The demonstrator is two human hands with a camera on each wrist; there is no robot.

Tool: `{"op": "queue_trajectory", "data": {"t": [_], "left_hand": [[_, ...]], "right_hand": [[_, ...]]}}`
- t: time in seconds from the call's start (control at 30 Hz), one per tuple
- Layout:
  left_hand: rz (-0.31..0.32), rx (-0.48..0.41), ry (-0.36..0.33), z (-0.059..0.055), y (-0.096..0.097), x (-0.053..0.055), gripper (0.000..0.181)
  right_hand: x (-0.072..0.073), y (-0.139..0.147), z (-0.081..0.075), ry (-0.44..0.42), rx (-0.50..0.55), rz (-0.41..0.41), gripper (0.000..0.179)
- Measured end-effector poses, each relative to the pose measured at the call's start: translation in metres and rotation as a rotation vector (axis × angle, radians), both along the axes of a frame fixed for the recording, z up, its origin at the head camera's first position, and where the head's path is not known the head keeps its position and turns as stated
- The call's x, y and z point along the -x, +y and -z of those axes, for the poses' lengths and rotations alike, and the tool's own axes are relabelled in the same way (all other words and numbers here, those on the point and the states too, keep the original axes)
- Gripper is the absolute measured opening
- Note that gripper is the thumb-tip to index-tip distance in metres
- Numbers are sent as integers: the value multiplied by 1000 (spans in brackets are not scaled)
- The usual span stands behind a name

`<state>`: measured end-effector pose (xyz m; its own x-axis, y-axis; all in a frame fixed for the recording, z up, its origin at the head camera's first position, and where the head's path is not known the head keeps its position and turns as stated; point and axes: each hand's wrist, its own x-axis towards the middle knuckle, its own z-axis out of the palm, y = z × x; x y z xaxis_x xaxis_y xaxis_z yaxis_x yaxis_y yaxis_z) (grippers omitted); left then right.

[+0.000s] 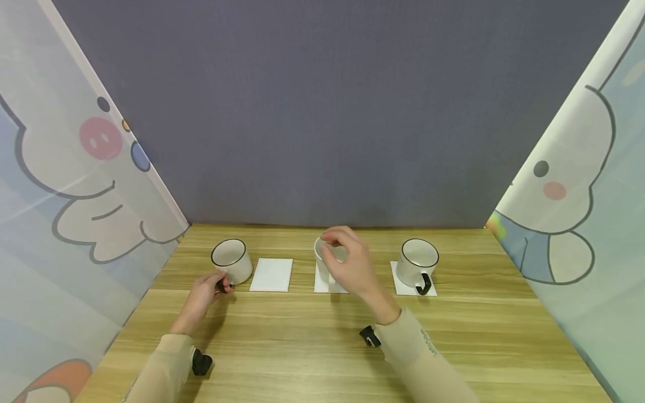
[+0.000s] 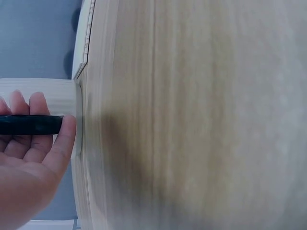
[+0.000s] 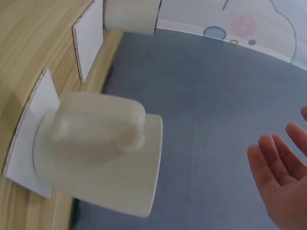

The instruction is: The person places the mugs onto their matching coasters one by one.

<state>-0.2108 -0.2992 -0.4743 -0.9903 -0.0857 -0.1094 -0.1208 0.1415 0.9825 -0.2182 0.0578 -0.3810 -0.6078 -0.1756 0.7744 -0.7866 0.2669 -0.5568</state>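
At the left stands a white mug (image 1: 238,267) with a dark rim, directly on the wooden table. Its black handle (image 2: 33,125) is held by my left hand (image 1: 200,298), the fingers passing behind it and the thumb at its lower end. An all-white mug (image 3: 100,172) sits upright on a white square coaster (image 3: 29,143) in the middle. Over that mug is my right hand (image 1: 353,267), fingers loosely curved and holding nothing. The right wrist view shows these fingers apart from the mug, beyond its rim. In the head view the hand covers much of the mug.
A bare white coaster (image 1: 271,275) lies between the left and middle mugs. To the right, another dark-rimmed mug (image 1: 409,270) with a black handle rests on its own coaster (image 1: 401,287). A grey panel (image 1: 332,123) rises behind the table, with cartoon-printed curtains at both sides.
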Motion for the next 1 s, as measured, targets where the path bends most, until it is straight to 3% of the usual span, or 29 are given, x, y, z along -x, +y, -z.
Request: {"op": "queue_trajectory", "data": {"t": [0.2,0.63,1.0], "left_hand": [[13,19,-15,-3,0,-1,35],[3,5,-8,-2,2,2,34],[2,11,-7,-1,1,-1,34]], "right_hand": [[3,-11,1,-22,-2,-4,14],[12,-30,7,-152,-49,-6,17],[18,-51,8,-253,-118,-1,23]]}}
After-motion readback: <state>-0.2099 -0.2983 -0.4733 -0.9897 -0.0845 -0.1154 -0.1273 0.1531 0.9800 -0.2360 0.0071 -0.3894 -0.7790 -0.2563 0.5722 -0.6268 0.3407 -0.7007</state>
